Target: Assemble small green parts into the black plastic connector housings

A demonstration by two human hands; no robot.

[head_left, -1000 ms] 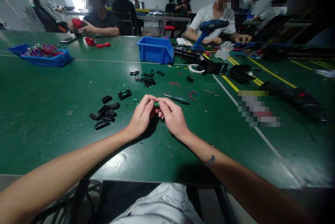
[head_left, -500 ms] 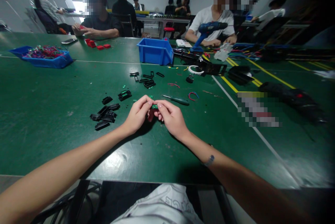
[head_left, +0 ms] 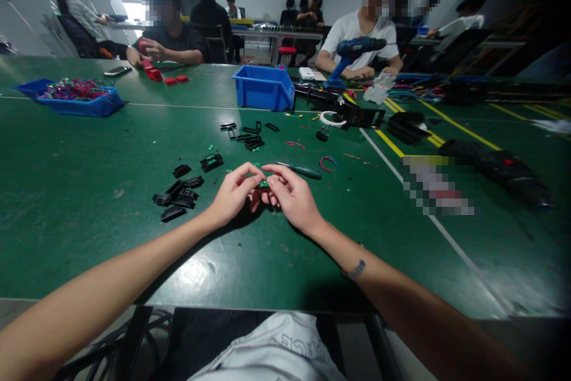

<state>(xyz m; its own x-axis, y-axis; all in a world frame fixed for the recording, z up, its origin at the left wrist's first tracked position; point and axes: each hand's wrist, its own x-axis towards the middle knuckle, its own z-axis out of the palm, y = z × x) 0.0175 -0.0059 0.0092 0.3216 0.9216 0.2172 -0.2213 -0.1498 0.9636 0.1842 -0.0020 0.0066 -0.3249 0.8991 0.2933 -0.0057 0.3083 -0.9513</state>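
Note:
Between the fingertips of my left hand point(head_left: 236, 194) and my right hand point(head_left: 292, 197) is a small green circuit board point(head_left: 263, 183), held just above the table. Both hands are closed on it from either side, and my fingers hide much of it. Just beyond my right hand lies a screwdriver point(head_left: 306, 171) with a dark green handle. To the left of my left hand sits a black plastic housing point(head_left: 211, 161) with green inside it. Several black plastic shells point(head_left: 178, 194) are heaped further left.
Thin black frames point(head_left: 253, 142) lie beyond my hands, before a blue bin point(head_left: 263, 87). A blue tray point(head_left: 89, 106) of wires stands far left. At the back right is a cordless drill point(head_left: 357, 51). Two people sit across the green table point(head_left: 111, 161).
My index fingers have lifted and parted a little above the circuit board, while the thumbs stay at it. Across the table, a person's hands have raised a red piece.

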